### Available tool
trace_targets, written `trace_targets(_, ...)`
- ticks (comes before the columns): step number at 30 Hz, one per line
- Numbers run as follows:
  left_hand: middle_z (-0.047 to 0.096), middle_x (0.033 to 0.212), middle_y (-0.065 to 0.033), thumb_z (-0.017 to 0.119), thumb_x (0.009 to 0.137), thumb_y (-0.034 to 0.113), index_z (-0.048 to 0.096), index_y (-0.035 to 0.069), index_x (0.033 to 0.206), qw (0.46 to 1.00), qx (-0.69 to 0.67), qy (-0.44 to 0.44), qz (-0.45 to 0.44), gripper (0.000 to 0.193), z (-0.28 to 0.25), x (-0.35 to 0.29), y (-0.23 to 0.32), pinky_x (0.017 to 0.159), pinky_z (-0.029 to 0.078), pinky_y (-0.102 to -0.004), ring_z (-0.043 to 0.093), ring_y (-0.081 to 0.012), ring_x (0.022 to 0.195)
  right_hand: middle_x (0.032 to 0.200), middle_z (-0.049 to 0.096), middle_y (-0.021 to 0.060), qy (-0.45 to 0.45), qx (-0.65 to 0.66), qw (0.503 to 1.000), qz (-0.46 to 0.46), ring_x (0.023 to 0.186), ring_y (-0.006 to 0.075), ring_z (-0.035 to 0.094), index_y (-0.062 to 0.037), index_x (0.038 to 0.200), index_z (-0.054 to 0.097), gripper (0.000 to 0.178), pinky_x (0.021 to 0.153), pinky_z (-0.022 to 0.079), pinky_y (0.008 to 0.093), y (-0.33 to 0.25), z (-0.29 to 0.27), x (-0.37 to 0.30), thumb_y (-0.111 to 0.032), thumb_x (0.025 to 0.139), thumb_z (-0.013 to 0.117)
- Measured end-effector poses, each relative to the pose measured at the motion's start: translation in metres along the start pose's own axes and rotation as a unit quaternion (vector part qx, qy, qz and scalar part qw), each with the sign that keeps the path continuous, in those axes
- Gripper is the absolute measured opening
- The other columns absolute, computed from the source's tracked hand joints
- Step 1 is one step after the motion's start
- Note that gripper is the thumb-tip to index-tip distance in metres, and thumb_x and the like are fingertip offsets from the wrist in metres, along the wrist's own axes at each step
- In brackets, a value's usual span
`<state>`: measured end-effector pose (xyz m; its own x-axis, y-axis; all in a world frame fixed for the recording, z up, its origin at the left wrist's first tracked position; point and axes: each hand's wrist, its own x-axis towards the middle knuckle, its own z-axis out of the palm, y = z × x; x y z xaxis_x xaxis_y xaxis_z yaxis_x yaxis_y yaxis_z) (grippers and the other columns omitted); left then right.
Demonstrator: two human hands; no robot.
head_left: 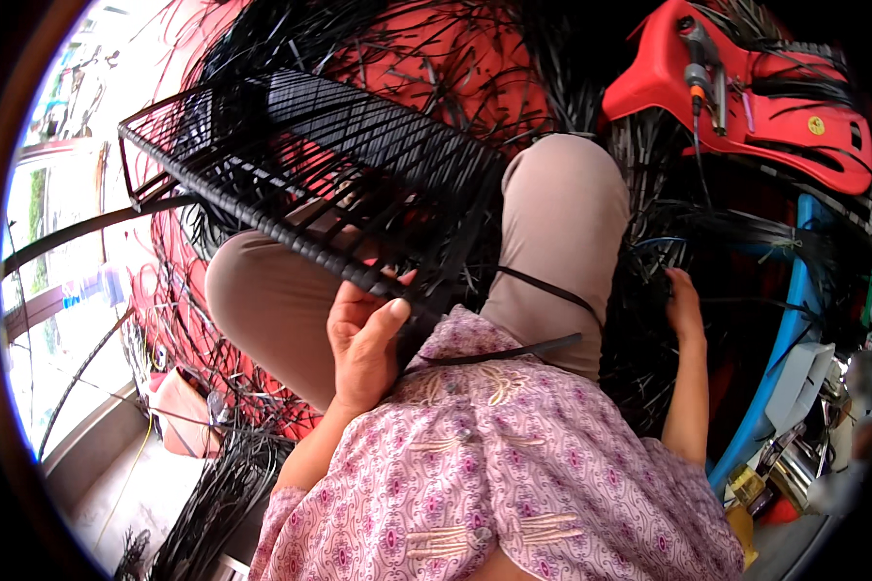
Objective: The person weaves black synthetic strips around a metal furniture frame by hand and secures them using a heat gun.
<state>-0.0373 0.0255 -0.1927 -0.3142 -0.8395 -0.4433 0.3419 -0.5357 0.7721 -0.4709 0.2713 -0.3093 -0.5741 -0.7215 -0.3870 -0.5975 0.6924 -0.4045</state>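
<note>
Purple-patterned shirt (475, 455) cloth fills the lower middle, nearest the camera, with the knees in brown trousers (564, 208) spread beyond it. One loose black strip (513, 353) lies across the front of the shirt, and another runs over the right thigh.

A black frame (237, 201), partly woven with strips, leans across the left thigh and between the knees. Its wrapped rail slants from the upper left down to the left hand (360, 339), whose grip is clamped on the rail's near end, thumb on the near side and fingers curled around it. Closer weaving covers the frame's far side, while separate strips span the part toward the person.

Off to the right, beyond the thigh, the right hand (686, 308) reaches among dark strips; I cannot tell whether its grip is apart or together. Just beside it curves the rim of a blue tub (802, 276), with a pale grey box (800, 389) against its outer side. A red stool (644, 73) at the upper right carries a tool with a cable (696, 73). Black strips spread over red sheeting (470, 73) at the top, and a thick bundle (228, 494) lies at the lower left, near a pink container (184, 421).
</note>
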Motion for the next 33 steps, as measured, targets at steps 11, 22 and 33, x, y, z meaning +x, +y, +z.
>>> trace_targets(11,0.064,0.119,-0.0193,0.067,0.079,0.005,0.056,-0.003,0.118,0.998,0.027,0.043,0.038,0.041,0.009,-0.01,0.007,0.101,0.046,-0.0368,0.062,-0.0226,0.108,0.09,0.069,0.0133,0.39,0.007,0.912,-0.131,0.086,0.0245,0.067,-0.0013,0.115,0.062,0.036,0.076,0.051,0.0389,-0.118,-0.131,0.253,-0.025,0.088,0.066)
trace_targets(22,0.062,0.095,-0.008,0.075,0.07,0.009,0.059,0.001,0.109,0.997,0.045,0.059,0.013,0.043,-0.012,-0.018,0.019,0.119,0.022,-0.0508,0.06,-0.0196,0.093,0.094,0.068,0.0145,0.133,-0.067,0.988,0.046,0.076,0.0228,0.064,0.0078,0.101,0.067,0.062,0.074,0.051,0.0397,0.055,-0.201,0.585,-0.044,0.071,0.081)
trace_targets(33,0.062,0.093,-0.0067,0.075,0.071,0.007,0.059,0.002,0.109,0.997,0.041,0.063,0.008,0.042,0.0,-0.009,0.005,0.119,0.022,-0.0489,0.061,-0.0199,0.101,0.078,0.061,0.0067,0.104,0.303,0.922,-0.219,0.064,0.0152,0.057,0.0018,0.093,0.064,0.018,0.062,0.051,0.0306,-0.176,-0.221,0.307,-0.009,0.08,0.069)
